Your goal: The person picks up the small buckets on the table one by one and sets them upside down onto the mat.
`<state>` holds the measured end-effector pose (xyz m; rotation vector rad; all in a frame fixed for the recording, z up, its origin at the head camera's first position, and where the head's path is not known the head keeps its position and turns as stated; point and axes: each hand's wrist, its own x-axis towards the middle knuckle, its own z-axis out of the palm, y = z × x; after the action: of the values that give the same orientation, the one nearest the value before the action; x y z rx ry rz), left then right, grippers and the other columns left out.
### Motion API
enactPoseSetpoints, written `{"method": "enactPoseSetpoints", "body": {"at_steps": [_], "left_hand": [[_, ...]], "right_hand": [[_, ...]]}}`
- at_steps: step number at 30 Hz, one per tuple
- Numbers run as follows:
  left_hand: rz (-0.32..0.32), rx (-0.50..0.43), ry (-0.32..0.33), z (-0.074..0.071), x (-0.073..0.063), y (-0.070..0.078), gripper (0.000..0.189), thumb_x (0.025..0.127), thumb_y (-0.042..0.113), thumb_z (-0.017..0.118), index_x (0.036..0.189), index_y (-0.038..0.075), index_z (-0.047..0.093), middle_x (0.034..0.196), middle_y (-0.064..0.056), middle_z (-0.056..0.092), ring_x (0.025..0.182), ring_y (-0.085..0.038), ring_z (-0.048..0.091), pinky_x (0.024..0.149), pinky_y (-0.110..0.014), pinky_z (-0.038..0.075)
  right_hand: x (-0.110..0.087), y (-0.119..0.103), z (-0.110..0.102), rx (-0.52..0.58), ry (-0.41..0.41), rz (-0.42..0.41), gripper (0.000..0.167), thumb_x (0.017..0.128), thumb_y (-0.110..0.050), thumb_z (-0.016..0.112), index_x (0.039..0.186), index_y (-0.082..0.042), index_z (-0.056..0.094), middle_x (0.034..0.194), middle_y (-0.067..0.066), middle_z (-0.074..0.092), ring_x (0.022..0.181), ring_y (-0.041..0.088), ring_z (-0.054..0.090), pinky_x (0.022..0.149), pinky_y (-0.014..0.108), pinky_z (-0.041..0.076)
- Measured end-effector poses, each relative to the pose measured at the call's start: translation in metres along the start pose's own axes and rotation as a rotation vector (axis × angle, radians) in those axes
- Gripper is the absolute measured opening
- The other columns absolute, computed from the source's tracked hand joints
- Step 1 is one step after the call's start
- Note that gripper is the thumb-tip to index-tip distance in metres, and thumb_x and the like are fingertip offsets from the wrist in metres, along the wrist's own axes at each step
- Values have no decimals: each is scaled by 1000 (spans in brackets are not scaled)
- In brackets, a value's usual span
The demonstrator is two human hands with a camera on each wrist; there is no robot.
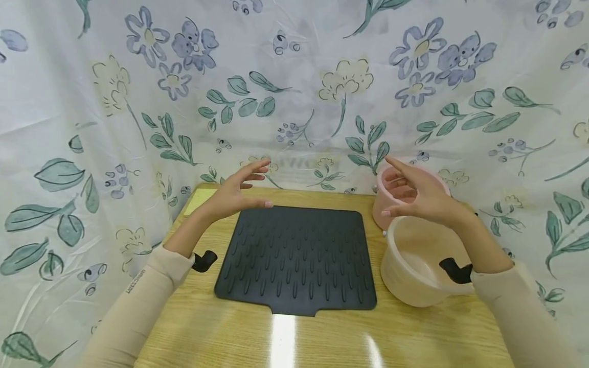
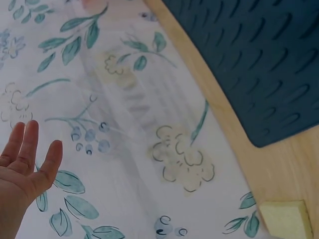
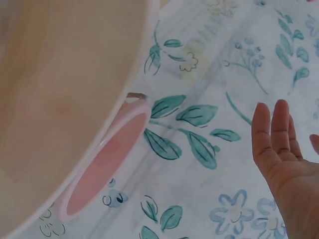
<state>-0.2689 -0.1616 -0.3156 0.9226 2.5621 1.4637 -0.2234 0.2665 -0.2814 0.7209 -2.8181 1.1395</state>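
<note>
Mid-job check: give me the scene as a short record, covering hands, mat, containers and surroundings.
left hand: raised, fingers relaxed, holding nothing
right hand: raised, fingers relaxed, holding nothing; overlaps the pink container in the head view, contact not evident
mat: dark, ridged, lying flat on the wooden table
cream container: upright, right of the mat
pink container: behind the cream one
yellow block: table's far left corner
backdrop: floral curtain

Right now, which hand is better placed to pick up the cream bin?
Likely the right hand: it is empty and clearly nearer the cream bin. The left hand, also empty, is over toward the far left of the black mat.
</note>
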Motion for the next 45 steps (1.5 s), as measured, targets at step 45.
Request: {"method": "enactPoseSetpoints", "body": {"at_steps": [45], "left_hand": [[-19, -167, 30, 29, -82, -28, 80, 87, 4, 74, 154, 24, 35, 146, -3, 48, 133, -25, 48, 105, -27, 42]], "right_hand": [[-137, 66, 6, 228, 58, -68, 98, 81, 18, 66, 160, -11, 16, 131, -1, 48, 114, 4, 55, 90, 15, 49]]}}
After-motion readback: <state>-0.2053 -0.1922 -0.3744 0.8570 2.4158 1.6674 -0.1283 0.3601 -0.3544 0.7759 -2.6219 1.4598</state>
